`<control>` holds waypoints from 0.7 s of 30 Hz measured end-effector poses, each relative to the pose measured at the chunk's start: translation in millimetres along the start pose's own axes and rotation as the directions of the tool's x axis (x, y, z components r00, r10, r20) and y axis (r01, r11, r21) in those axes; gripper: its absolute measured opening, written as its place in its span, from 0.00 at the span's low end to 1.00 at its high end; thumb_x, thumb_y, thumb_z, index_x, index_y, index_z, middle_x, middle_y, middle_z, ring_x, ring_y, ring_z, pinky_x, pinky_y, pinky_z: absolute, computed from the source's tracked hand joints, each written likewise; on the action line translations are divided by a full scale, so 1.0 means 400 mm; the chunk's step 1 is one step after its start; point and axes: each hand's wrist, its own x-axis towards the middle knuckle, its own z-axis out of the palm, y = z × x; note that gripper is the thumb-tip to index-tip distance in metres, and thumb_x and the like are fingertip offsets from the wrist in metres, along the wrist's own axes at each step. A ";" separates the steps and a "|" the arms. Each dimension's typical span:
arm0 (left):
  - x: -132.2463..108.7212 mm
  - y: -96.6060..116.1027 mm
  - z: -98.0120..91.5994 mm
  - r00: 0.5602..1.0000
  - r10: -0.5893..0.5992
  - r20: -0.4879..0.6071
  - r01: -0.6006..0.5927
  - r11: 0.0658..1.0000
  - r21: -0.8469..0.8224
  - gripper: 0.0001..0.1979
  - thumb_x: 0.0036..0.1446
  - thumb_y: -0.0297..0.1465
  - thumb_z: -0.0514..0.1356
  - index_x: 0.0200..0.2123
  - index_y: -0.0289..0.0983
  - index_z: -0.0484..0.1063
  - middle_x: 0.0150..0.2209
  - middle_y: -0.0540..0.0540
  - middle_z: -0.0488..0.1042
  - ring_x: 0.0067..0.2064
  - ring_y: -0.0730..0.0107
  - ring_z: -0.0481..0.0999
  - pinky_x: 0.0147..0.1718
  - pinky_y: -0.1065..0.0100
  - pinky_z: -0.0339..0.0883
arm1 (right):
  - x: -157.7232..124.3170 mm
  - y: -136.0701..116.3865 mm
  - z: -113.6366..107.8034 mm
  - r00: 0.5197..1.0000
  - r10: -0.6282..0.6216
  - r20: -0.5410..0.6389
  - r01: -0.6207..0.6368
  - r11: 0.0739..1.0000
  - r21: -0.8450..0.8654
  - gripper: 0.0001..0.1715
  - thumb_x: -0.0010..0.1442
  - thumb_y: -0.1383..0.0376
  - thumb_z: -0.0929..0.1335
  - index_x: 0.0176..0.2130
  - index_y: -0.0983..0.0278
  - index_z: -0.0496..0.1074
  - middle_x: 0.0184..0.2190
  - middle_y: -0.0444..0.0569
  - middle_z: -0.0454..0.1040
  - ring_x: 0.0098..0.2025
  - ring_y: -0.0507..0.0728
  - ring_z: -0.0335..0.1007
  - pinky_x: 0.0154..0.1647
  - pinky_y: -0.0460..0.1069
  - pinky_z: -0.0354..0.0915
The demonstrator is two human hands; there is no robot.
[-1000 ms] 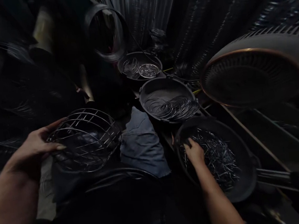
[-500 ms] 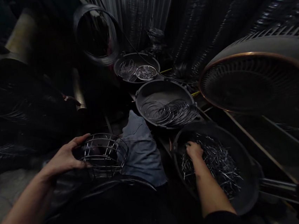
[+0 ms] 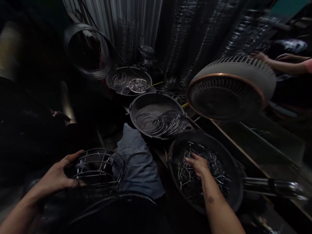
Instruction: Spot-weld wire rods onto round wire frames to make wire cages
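Observation:
My left hand (image 3: 57, 175) grips the rim of a round wire cage (image 3: 99, 170) held low over my lap, fingers curled round its left side. My right hand (image 3: 197, 164) reaches into a dark round pan (image 3: 235, 194) full of short shiny metal pins (image 3: 216, 173); its fingers rest among the pins, and whether they pinch any is hidden. A blue-grey cloth (image 3: 138, 166) lies between the cage and that pan.
Behind it a second pan (image 3: 156, 117) holds wire rings, and a third pan (image 3: 129, 83) farther back holds more wire parts. A large fan guard (image 3: 225, 92) stands at right, touched by another person's hands (image 3: 260, 57). A wire coil (image 3: 89, 51) and corrugated sheets rise behind.
The wire cage has come down and tilted from in front of me onto my lap. My view has swung right, showing another person's arms. My right hand stays in the pin pan.

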 end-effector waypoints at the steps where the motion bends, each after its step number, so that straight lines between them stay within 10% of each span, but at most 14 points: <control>1: 0.000 -0.006 0.000 1.000 0.004 0.001 -0.004 1.000 -0.010 0.49 0.30 0.36 0.71 0.59 0.45 0.59 0.52 0.45 0.71 0.53 0.48 0.71 0.53 0.52 0.65 | -0.005 -0.002 -0.007 1.000 -0.002 0.021 0.003 0.999 -0.044 0.12 0.63 0.64 0.67 0.44 0.69 0.70 0.34 0.47 0.74 0.32 0.51 0.72 0.36 0.49 0.70; 6: 0.003 -0.055 -0.001 0.999 0.025 -0.027 -0.025 1.000 0.003 0.47 0.31 0.41 0.70 0.59 0.50 0.59 0.55 0.47 0.69 0.54 0.49 0.70 0.54 0.50 0.64 | -0.040 -0.020 -0.026 0.987 -0.028 0.158 0.084 0.930 -0.358 0.12 0.63 0.63 0.67 0.44 0.68 0.71 0.42 0.50 0.73 0.41 0.54 0.71 0.43 0.53 0.69; 12: 0.041 -0.150 0.010 0.994 0.074 -0.082 -0.070 0.996 0.053 0.43 0.31 0.54 0.65 0.55 0.63 0.57 0.54 0.57 0.71 0.56 0.47 0.68 0.52 0.48 0.66 | -0.103 -0.010 0.083 0.960 0.031 0.280 0.168 0.736 -0.656 0.11 0.62 0.62 0.68 0.43 0.66 0.72 0.45 0.50 0.71 0.47 0.57 0.69 0.48 0.55 0.67; 21: 0.068 -0.227 0.024 0.997 0.067 -0.034 -0.063 0.993 0.102 0.46 0.32 0.59 0.61 0.58 0.67 0.48 0.53 0.62 0.72 0.57 0.51 0.69 0.52 0.54 0.66 | -0.157 0.047 0.113 0.988 0.008 0.153 0.094 0.761 -0.642 0.15 0.63 0.61 0.67 0.47 0.67 0.70 0.46 0.51 0.70 0.46 0.57 0.69 0.46 0.55 0.68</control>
